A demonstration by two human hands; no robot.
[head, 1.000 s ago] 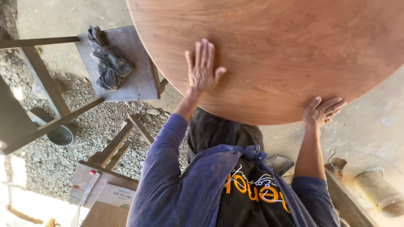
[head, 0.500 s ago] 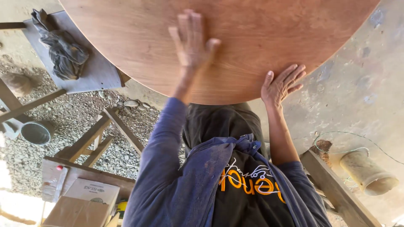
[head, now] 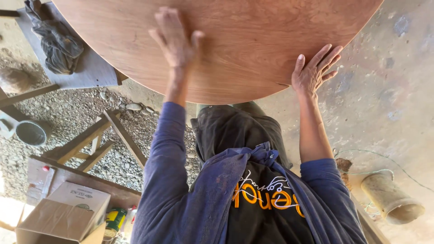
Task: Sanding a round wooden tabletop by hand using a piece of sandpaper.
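A large round wooden tabletop point(head: 235, 49) with reddish-brown grain fills the upper part of the view. My left hand point(head: 175, 40) lies flat on its surface well in from the rim, fingers spread and blurred. My right hand point(head: 313, 72) rests at the near right edge of the tabletop, fingers splayed over the rim. Neither hand holds anything. Below them I see my blue sleeves and dark shirt.
A grey board point(head: 90, 68) with a crumpled dark rag point(head: 56, 40) sits at upper left. A wooden frame point(head: 99, 140) lies on gravel, beside a metal pot point(head: 30, 133). A cardboard box point(head: 63, 212) and can point(head: 113, 220) are lower left. A cylindrical vessel point(head: 391, 199) lies on concrete at right.
My left hand has slid further onto the tabletop, away from me. My right hand moved along the rim. The view shifted, so the tabletop and rag sit more to the left.
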